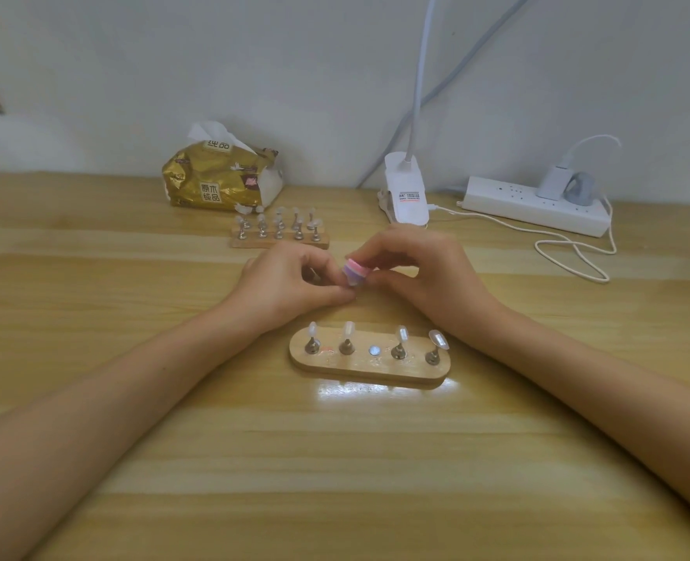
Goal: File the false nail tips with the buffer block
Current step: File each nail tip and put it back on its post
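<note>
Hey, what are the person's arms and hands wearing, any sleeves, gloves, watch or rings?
Nothing visible. No sleeve shows on the left forearm or the right forearm as far as the picture's edge. The left hand and right hand wear no gloves, and no watch, bracelet or ring shows.

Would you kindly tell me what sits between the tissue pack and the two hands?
The head view shows a wooden stand holding nail tips there.
</note>
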{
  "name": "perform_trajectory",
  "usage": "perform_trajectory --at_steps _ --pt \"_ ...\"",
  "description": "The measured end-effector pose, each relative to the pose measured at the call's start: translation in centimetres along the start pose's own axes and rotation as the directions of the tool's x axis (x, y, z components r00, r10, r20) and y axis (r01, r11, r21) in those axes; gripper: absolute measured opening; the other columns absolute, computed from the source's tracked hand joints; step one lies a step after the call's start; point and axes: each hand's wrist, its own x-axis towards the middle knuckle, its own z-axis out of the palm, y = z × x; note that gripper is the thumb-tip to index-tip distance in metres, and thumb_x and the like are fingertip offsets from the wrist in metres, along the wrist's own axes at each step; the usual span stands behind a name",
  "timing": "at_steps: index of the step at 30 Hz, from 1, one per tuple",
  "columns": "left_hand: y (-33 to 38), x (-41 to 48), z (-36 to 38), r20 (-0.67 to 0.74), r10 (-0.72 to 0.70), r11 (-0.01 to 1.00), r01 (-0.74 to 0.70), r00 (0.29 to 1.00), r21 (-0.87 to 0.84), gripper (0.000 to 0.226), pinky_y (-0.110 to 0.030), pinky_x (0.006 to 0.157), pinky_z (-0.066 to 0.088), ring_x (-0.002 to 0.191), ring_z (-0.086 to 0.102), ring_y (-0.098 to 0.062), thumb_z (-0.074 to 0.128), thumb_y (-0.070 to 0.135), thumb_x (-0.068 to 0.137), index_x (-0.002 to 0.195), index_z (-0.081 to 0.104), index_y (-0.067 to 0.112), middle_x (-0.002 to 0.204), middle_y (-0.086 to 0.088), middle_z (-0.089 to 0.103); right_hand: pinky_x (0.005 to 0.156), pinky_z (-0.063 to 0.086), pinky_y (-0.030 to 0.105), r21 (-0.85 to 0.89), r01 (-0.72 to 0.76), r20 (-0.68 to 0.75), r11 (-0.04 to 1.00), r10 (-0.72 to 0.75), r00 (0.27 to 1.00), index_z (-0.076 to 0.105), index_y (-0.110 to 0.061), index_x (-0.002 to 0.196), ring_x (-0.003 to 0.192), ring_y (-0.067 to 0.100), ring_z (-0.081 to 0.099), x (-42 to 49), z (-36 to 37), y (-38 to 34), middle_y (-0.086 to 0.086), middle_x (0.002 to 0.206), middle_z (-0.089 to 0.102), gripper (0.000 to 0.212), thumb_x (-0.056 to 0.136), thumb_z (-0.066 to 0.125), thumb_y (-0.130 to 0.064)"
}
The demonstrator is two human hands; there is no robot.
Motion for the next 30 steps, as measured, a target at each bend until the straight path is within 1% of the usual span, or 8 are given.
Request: perform_trajectory --at_steps 5,8,11,15,21,25,28,30 --pt "-0.01 0.00 -0.02 0.004 0.013 1.000 -0.013 1.000 -0.008 0.010 -0.049 0.092 0.051 0.092 0.067 -0.028 0.084 0.030 0.073 0.079 0.077 0.025 0.086 0.000 0.075 0.086 0.055 0.028 -0.044 0.058 0.010 0.997 -0.058 0.998 0.075 -0.006 0.100 0.090 0.014 0.067 -0.08 -0.04 0.03 0.004 0.096 0.072 0.017 0.085 0.075 0.003" --pt "-0.09 0.03 0.01 0.001 0.005 1.000 -0.005 1.000 -0.009 0.010 -0.048 0.092 0.052 0.092 0.068 -0.027 0.084 0.031 0.072 0.075 0.077 0.026 0.085 0.001 0.075 0.087 0.056 0.034 -0.019 0.007 -0.015 1.000 -0.007 1.000 0.075 -0.005 0.100 0.091 0.015 0.068 -0.03 -0.22 0.11 0.005 0.097 0.072 0.016 0.086 0.074 0.002" --pt "-0.11 0.02 -0.02 0.020 0.005 1.000 -0.004 1.000 -0.016 0.017 -0.048 0.093 0.052 0.094 0.068 -0.027 0.084 0.033 0.072 0.086 0.079 0.024 0.090 -0.002 0.076 0.086 0.054 0.029 -0.066 0.124 0.005 0.990 -0.124 0.992 0.074 -0.007 0.101 0.090 0.015 0.066 -0.06 0.09 -0.10 0.005 0.098 0.071 0.016 0.086 0.074 0.001" --pt "-0.06 0.07 0.01 0.003 0.002 1.000 -0.002 1.000 -0.004 0.009 -0.048 0.093 0.051 0.092 0.068 -0.025 0.084 0.032 0.072 0.074 0.076 0.027 0.084 0.004 0.075 0.089 0.055 0.033 -0.031 -0.007 -0.025 0.999 0.006 1.000 0.075 -0.004 0.102 0.092 0.015 0.068 0.04 -0.13 0.19 0.006 0.098 0.072 0.018 0.086 0.073 0.003" --pt "-0.14 0.16 -0.01 0.004 -0.001 1.000 0.001 1.000 -0.018 0.010 -0.049 0.093 0.051 0.091 0.068 -0.028 0.085 0.029 0.073 0.073 0.076 0.026 0.083 0.001 0.075 0.089 0.056 0.034 -0.026 -0.015 -0.008 1.000 0.015 1.000 0.075 -0.003 0.101 0.092 0.014 0.069 0.08 -0.12 0.13 0.006 0.098 0.073 0.018 0.085 0.074 0.005" --pt "-0.21 0.16 -0.02 0.016 0.009 1.000 -0.009 1.000 -0.021 0.013 -0.049 0.094 0.050 0.093 0.068 -0.028 0.085 0.030 0.073 0.083 0.078 0.026 0.088 0.000 0.075 0.086 0.054 0.025 -0.072 0.101 -0.007 0.992 -0.102 0.995 0.076 -0.006 0.101 0.089 0.013 0.066 0.05 0.15 -0.08 0.005 0.097 0.071 0.016 0.086 0.074 0.001" --pt "-0.17 0.20 0.03 0.007 0.008 1.000 -0.008 1.000 -0.015 0.010 -0.049 0.094 0.051 0.091 0.068 -0.026 0.085 0.030 0.073 0.076 0.077 0.027 0.084 0.002 0.075 0.088 0.055 0.030 -0.056 0.022 -0.022 0.998 -0.023 0.999 0.076 -0.005 0.102 0.090 0.013 0.067 0.12 -0.03 0.17 0.006 0.097 0.072 0.017 0.087 0.073 0.001" --pt "-0.19 0.16 -0.01 0.014 0.015 1.000 -0.015 1.000 -0.020 0.012 -0.049 0.094 0.051 0.092 0.068 -0.026 0.085 0.030 0.073 0.082 0.078 0.026 0.086 0.002 0.075 0.087 0.054 0.027 -0.085 0.092 -0.025 0.992 -0.094 0.995 0.076 -0.005 0.103 0.091 0.015 0.067 0.08 0.14 0.14 0.007 0.098 0.072 0.017 0.087 0.073 0.000"
